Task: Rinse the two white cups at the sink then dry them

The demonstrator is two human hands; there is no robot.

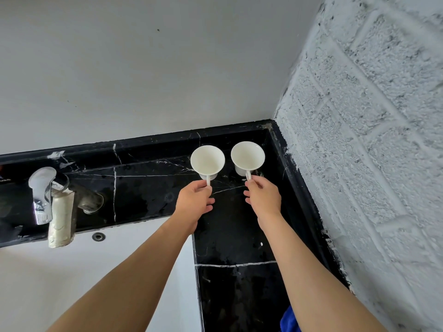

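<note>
We've got both arms stretched forward, and each of our hands is pinched onto a cup handle. Our left hand (195,200) grips the thin handle of the left cup (207,160) between thumb and fingers, the rest of the fingers curled in. Our right hand (262,196) does the same with the right cup (247,156), fingers closed narrow round its handle. Both cups are white, upright, mouths wide open toward us, and they stand side by side, near each other but apart, on the black marble table (230,236) in its far right corner. Whether they rest on the stone or hang just above it, we cannot tell. Left of us a chrome tap (42,195) juts out over the white sink (72,271), with something pale wrapped beside its spout. On the right rises a rough white brick wall (371,140), and a scrap of blue cloth (290,319) peeks in at the bottom edge.
</note>
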